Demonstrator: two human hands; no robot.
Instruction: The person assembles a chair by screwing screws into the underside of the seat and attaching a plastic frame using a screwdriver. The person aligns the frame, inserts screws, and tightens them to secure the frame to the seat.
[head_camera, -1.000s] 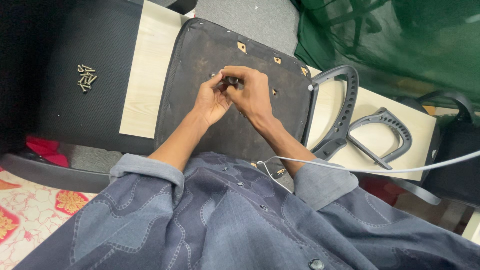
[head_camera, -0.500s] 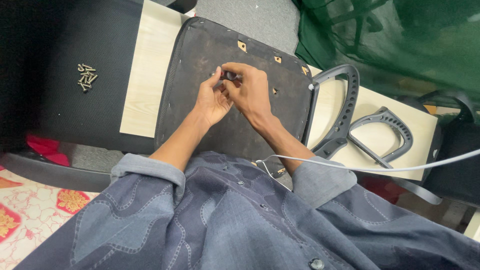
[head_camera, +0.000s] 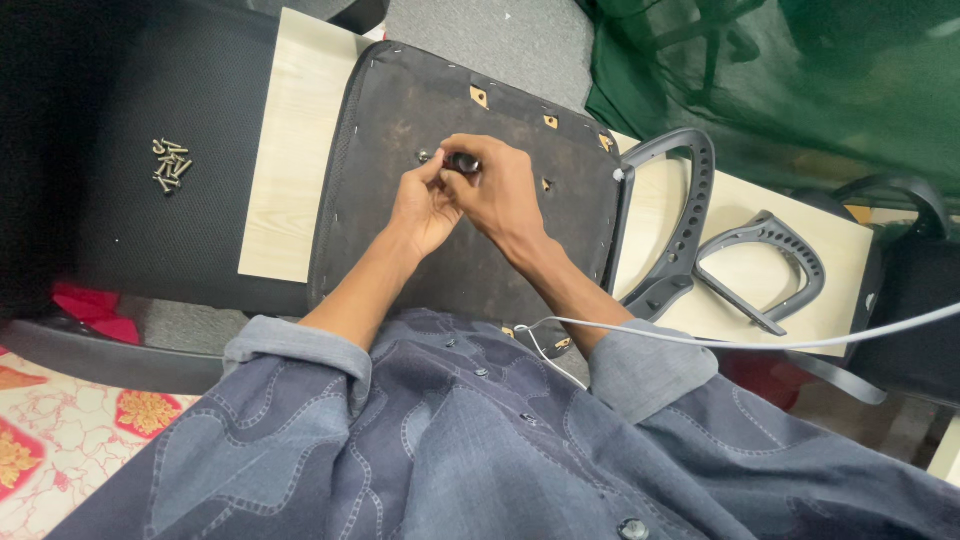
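Note:
An upturned chair seat with a worn black underside lies on a pale wooden board. Both my hands meet over its middle. My right hand grips a small dark tool handle from above. My left hand pinches at the tool's tip, beside a small screw set in the seat. What lies under the fingertips is hidden.
Several loose screws lie on a black cushion at the left. Two grey plastic armrests rest at the right on the board. A white cable crosses my right sleeve. Green netting hangs at the top right.
Both hands stay on the same spot of the seat; the fingers have shifted slightly around the tool. Nothing else has moved.

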